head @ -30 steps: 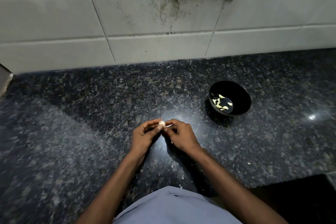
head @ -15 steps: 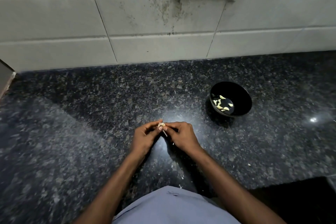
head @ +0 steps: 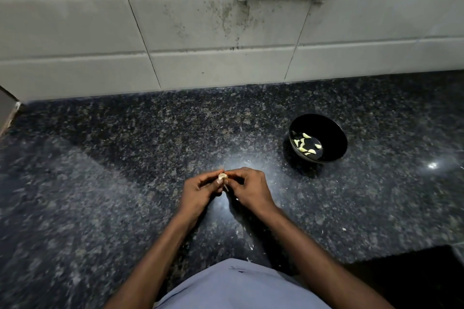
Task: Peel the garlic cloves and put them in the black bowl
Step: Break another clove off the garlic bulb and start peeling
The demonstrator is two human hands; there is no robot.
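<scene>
Garlic clove (head: 222, 176) — centre frame, pinched between left hand (head: 198, 193) and right hand (head: 251, 189), skin partly on. Black bowl (head: 334, 133) — up and right of the hands, nearer the right one.

Both hands' grip (head: 223, 179) sits low over the dark speckled granite table (head: 125, 158). Left of the grip and beyond it, open table runs to the grey tiled wall (head: 200, 32). The only standing obstacle is the round glossy black bowl (head: 334, 133), beyond and right of the grip, well apart, with bare table between. Small pale scraps (head: 251, 248) lie flat nearer than the grip.
</scene>
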